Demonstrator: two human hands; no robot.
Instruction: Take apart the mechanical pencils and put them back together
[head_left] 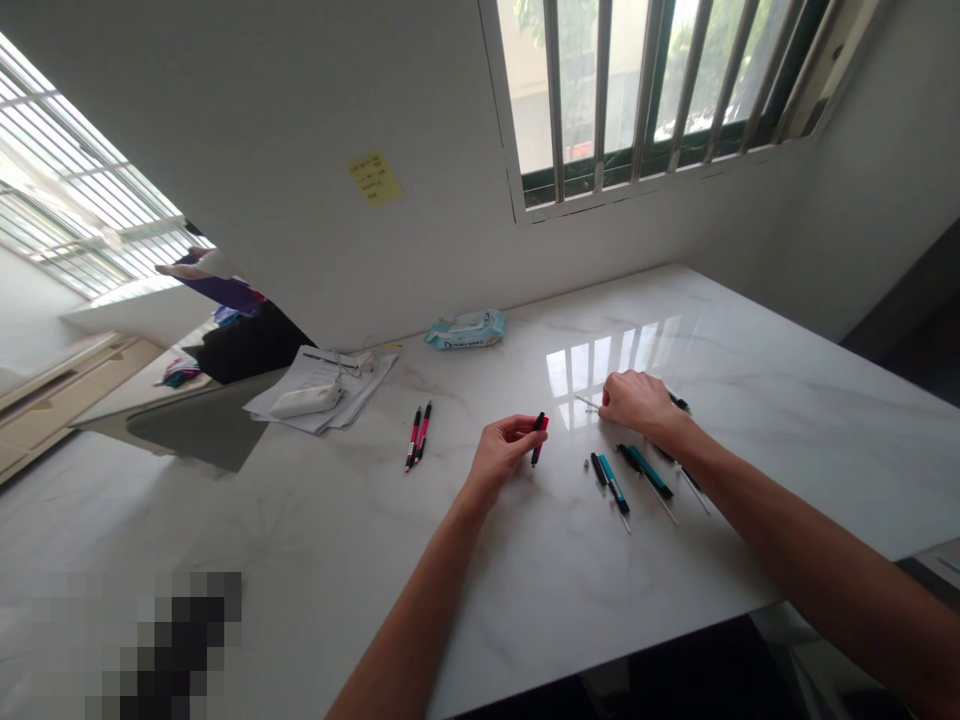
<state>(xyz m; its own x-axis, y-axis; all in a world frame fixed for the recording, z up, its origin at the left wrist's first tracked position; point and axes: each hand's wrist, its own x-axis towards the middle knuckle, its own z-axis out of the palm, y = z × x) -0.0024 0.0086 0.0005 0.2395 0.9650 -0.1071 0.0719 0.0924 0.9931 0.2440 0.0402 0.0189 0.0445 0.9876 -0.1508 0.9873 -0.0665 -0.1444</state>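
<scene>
My left hand (502, 450) grips a red-and-black pen (538, 440) upright between its fingers. My right hand (637, 402) closes on a thin metal pen refill (586, 402), whose tip pokes out to the left, while a dark end (679, 402) shows beyond the knuckles. Below that hand lie two teal-and-black pens (613, 483) (650, 472), with bare metal refills (694, 490) beside them. A tiny dark pen part (586, 463) sits just left of these. Two more red-and-black pens (418, 436) lie side by side, left of my left hand.
The hands work on a white marble table (525, 620). Behind it stand a wet-wipes packet (465, 330) and papers (322, 390) under a white pouch (306, 400). A sticky note (375, 178) and a barred window (645, 90) are on the wall.
</scene>
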